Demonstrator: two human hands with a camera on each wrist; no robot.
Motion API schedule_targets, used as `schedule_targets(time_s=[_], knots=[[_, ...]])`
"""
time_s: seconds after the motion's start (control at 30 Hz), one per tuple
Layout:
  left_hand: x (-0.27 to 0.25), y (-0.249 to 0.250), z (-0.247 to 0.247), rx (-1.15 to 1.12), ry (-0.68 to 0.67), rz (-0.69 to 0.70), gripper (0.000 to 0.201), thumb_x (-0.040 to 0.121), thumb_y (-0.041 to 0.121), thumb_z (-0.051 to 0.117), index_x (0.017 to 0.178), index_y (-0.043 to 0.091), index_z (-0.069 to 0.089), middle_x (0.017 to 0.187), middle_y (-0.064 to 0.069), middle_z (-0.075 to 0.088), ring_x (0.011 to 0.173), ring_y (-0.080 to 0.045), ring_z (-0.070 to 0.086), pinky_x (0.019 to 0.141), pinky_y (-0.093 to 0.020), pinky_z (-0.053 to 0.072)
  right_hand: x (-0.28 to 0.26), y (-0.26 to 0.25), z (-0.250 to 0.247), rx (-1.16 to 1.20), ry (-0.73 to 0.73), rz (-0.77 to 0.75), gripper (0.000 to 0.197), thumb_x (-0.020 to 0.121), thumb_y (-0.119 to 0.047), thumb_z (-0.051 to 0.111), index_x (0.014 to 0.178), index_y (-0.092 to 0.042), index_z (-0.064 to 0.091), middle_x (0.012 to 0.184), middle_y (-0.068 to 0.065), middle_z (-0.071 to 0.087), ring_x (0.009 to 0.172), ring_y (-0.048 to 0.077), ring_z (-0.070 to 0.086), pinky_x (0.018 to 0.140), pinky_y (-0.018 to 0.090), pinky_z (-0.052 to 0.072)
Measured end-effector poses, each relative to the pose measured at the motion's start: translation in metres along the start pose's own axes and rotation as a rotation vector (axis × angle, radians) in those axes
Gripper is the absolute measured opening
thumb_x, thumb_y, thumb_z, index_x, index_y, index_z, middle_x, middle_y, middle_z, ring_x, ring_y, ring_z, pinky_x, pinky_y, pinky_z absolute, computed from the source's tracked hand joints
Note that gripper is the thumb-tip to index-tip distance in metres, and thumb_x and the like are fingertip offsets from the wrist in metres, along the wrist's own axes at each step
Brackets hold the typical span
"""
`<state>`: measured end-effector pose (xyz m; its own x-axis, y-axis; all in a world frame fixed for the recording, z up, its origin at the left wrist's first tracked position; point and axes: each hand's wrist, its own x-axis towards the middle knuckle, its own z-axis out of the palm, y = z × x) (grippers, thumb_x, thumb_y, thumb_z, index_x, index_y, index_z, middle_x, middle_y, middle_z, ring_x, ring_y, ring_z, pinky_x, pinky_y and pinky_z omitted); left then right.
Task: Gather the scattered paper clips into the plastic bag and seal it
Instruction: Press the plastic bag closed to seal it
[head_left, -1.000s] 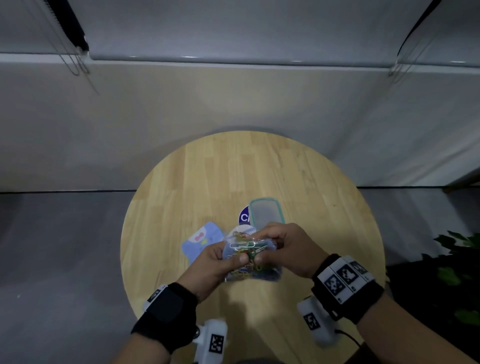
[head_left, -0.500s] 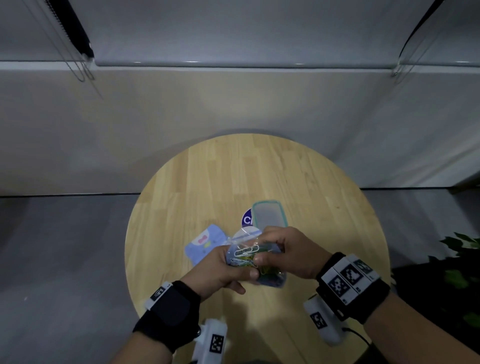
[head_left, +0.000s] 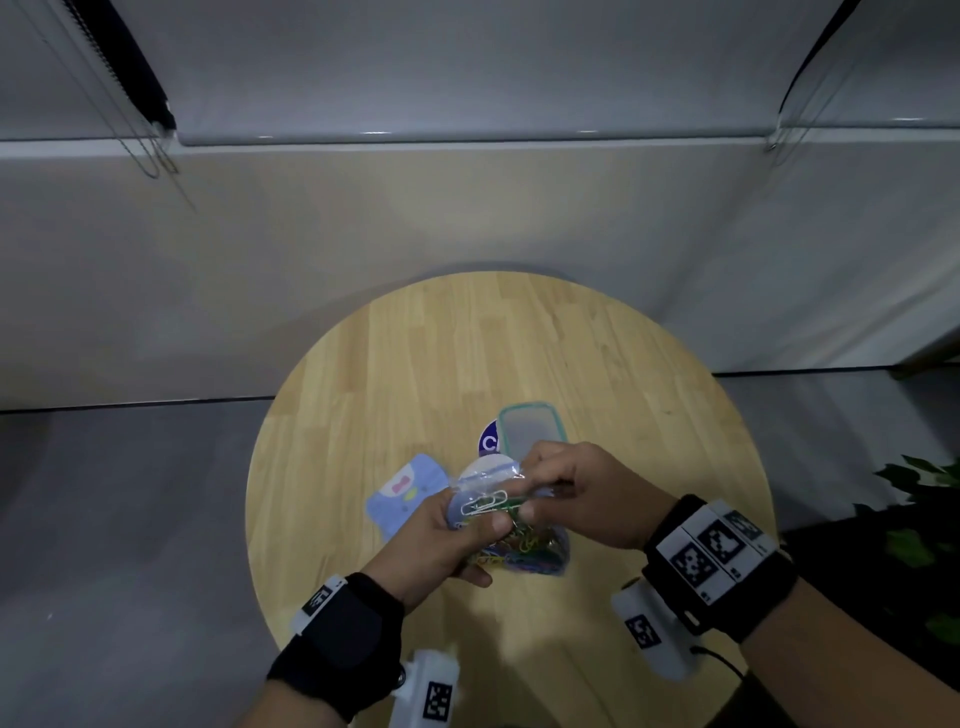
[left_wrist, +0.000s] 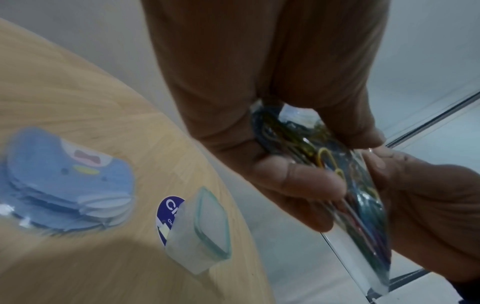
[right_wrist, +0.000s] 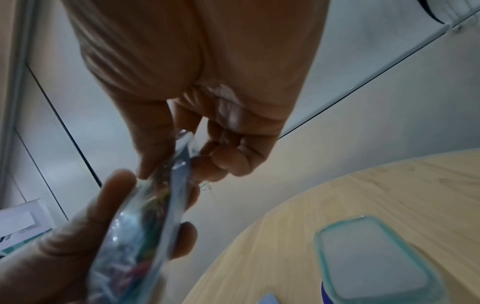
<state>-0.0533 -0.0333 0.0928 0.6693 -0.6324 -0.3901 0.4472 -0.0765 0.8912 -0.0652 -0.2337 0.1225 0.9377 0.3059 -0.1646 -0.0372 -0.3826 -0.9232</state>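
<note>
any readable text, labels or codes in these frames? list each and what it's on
"C": white letter on the round blue sticker beside the clear container in the head view.
"Cl": on the same sticker in the left wrist view; the rest is hidden, and the smaller line below is blurred.
Wrist markers: square black-and-white codes, their small print unreadable.
Blue card stack: drawings only, no words.
Plastic bag: no print visible.

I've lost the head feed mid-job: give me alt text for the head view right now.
Both hands hold a clear plastic bag of coloured paper clips above a round wooden table: the left hand grips its side, the right hand pinches its top edge. Behind lie a blue card stack and a teal-rimmed lid.
</note>
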Motion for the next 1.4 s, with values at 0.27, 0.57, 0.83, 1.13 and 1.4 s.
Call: schedule_targets(time_s=[0.27,0.57,0.83,1.13,1.4], knots=[[0.004,0.004,0.003,0.003,-0.011,-0.013,0.046,0.070,0.041,0.071,0.111,0.024,0.065,0.096,-0.001,0.072,0.086,-0.013,0.068,0.054,-0.023,0.053,-0.005,0.001,-0.004,0.101,0.026,-0.044,0.028,0.071,-0.020,0.074,0.099,-0.017,0.073,0.080,-0.007,0.054,0.070,0.019,0.054,0.070,0.033,0.045],[0.006,-0.001,0.003,-0.052,0.079,-0.014,0.056,0.066,0.050,0.069,0.112,0.020,0.063,0.099,-0.005,0.073,0.089,-0.020,0.070,0.062,-0.029,0.056,0.002,-0.001,0.003,0.043,0.010,-0.013,0.015,0.075,-0.026,0.066,0.087,-0.019,0.073,0.085,0.003,0.049,0.077,0.011,0.052,0.074,0.023,0.044],[0.011,0.001,-0.001,-0.060,0.083,-0.010,0.058,0.064,0.049,0.070,0.113,0.018,0.063,0.101,-0.007,0.073,0.092,-0.023,0.071,0.066,-0.031,0.057,0.002,0.000,-0.001,0.160,0.185,-0.094,0.015,0.063,-0.022,0.079,0.075,-0.017,0.072,0.071,0.019,0.061,0.058,0.040,0.052,0.056,0.049,0.045],[0.016,0.011,-0.002,-0.046,0.053,0.017,0.054,0.067,0.049,0.069,0.115,0.025,0.062,0.102,-0.006,0.072,0.094,-0.024,0.070,0.073,-0.035,0.058,0.005,0.002,-0.014,-0.066,0.032,-0.061,0.041,0.076,-0.031,0.068,0.116,-0.035,0.062,0.104,-0.001,0.064,0.088,0.013,0.063,0.079,0.030,0.054],[0.020,0.004,0.002,-0.074,0.121,0.006,0.046,0.082,0.045,0.062,0.114,0.013,0.064,0.104,-0.020,0.070,0.092,-0.030,0.068,0.078,-0.044,0.057,0.005,0.007,-0.006,-0.002,-0.012,0.041,0.017,0.083,-0.025,0.056,0.089,-0.019,0.070,0.078,-0.011,0.051,0.074,-0.005,0.053,0.077,0.014,0.041]])
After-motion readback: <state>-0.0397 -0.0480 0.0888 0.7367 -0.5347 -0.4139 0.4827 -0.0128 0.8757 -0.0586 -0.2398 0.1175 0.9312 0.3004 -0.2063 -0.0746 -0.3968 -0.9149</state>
